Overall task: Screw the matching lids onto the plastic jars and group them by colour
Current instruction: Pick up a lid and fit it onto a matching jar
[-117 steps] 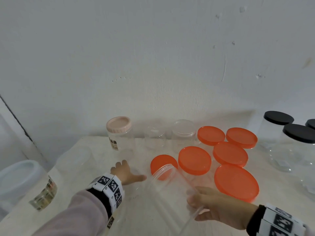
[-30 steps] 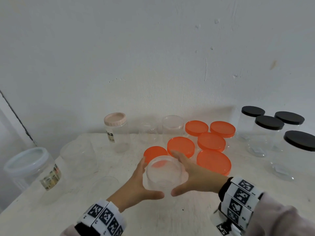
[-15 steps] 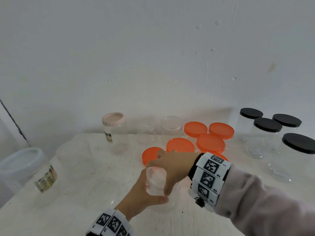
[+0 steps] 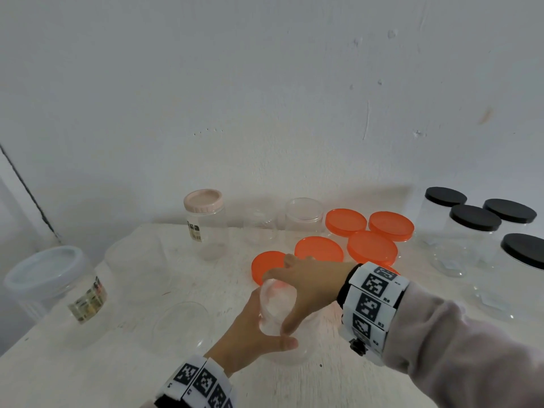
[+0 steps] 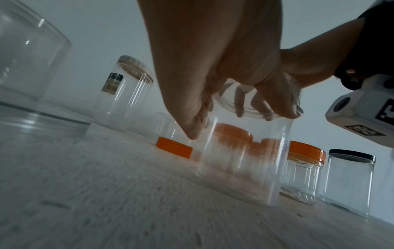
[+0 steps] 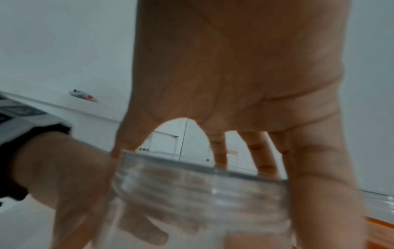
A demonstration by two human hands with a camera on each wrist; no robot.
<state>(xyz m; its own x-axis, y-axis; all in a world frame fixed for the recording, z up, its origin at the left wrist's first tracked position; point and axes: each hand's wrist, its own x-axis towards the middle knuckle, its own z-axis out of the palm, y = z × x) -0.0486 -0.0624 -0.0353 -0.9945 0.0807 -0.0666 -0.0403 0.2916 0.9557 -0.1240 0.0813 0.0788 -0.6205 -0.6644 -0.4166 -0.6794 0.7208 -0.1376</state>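
Observation:
A clear plastic jar point(image 4: 276, 316) stands upright on the white table, front centre. My left hand point(image 4: 250, 337) wraps its body from the left, thumb across the front. My right hand point(image 4: 309, 287) reaches over from the right, fingers curled down around the jar's top, which looks like a clear lid point(image 5: 245, 111). The right wrist view shows that ribbed clear top point(image 6: 202, 185) between my right hand's fingers point(image 6: 319, 176), with my left hand point(image 6: 64, 168) behind the jar. An orange lid point(image 4: 265, 265) lies flat just beyond. Several orange-lidded jars point(image 4: 371, 248) stand behind it.
Black-lidded jars point(image 4: 474, 219) stand at the right. At the back are a pink-lidded jar point(image 4: 203, 201) and a clear jar point(image 4: 303, 213). A pale-lidded labelled jar point(image 4: 47, 269) and more clear containers point(image 4: 182, 322) sit at the left. The wall is close behind.
The jar, tilted in my right hand at first, now stands upright. Over the last second my right hand moved from the jar's side to over its top; my left hand kept hold.

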